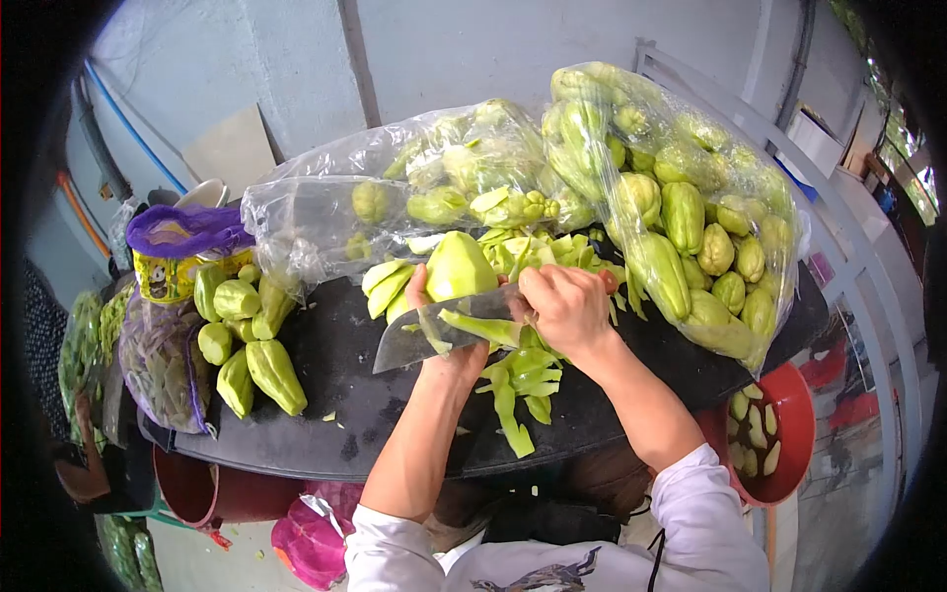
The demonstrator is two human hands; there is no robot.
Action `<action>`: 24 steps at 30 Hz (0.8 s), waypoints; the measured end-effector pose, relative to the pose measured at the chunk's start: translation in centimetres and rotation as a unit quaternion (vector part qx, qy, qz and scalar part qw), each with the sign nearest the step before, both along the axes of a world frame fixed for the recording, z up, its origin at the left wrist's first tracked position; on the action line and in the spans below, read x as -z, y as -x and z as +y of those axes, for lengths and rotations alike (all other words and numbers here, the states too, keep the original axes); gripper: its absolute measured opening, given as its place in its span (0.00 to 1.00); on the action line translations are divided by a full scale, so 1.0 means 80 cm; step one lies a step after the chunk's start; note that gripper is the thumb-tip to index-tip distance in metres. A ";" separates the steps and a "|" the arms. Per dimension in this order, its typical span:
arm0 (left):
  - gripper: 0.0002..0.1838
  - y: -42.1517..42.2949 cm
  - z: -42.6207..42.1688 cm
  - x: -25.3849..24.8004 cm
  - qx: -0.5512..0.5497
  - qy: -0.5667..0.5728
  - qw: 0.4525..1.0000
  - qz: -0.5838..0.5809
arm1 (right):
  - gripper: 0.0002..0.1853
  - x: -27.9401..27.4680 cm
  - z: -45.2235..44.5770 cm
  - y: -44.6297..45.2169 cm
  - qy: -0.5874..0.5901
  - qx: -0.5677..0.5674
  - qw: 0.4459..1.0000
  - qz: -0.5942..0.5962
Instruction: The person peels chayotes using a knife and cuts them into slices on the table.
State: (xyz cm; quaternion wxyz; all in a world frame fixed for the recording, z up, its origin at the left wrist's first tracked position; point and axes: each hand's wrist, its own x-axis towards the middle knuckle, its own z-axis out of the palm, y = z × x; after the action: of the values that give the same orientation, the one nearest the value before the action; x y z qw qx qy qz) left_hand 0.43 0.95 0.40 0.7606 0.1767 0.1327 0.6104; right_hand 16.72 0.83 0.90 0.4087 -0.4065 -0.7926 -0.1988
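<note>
My left hand (444,340) is wrapped round a pale green peeled chayote (461,268), at the middle of the black table (385,424). My right hand (567,304) grips the handle of a wide-bladed knife (404,340), whose blade points left across the front of the chayote. A strip of green peel (480,328) lies against the blade. Beside my left hand are peeled pieces (385,286). Below my right hand, more peelings (523,380) lie on the table, and another heap (533,252) is behind the hands.
Clear plastic bags of chayotes (705,227) stand at the back and right. Several unpeeled chayotes (271,370) lie at the left, beside a purple net bag (163,365). Red buckets (804,434) stand below the table at both sides.
</note>
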 end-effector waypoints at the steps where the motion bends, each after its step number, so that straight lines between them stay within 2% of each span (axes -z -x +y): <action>1: 0.33 -0.001 -0.001 -0.002 0.000 0.001 1.000 0.005 | 0.12 0.001 0.001 -0.001 0.000 0.001 1.000 0.001; 4: 0.32 -0.001 -0.003 -0.001 -0.006 -0.002 1.000 0.018 | 0.11 0.004 0.004 -0.003 -0.024 0.001 1.000 0.002; 10: 0.30 0.000 0.000 -0.003 -0.078 0.040 0.996 -0.012 | 0.10 0.006 0.014 -0.021 0.039 0.004 0.999 0.030; 15: 0.30 0.004 -0.003 0.002 -0.083 0.045 0.996 -0.002 | 0.10 0.007 0.018 -0.019 0.065 0.019 0.997 0.036; 18: 0.28 0.007 -0.005 -0.006 -0.041 -0.023 0.999 0.012 | 0.09 0.008 0.034 -0.038 0.106 0.066 0.992 0.035; 22: 0.29 -0.002 -0.002 0.006 -0.069 -0.020 0.996 0.055 | 0.09 -0.007 0.017 -0.026 0.090 0.014 0.995 0.028; 24: 0.30 -0.007 -0.005 0.005 -0.080 0.019 0.995 0.050 | 0.10 -0.011 0.008 -0.016 0.105 -0.001 0.994 0.034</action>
State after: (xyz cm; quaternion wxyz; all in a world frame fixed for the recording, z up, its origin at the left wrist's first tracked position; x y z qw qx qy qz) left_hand 0.97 0.57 -0.04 0.7048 0.1812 0.1961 0.6572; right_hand 18.00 1.49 1.76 0.3909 -0.4524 -0.7953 -0.1004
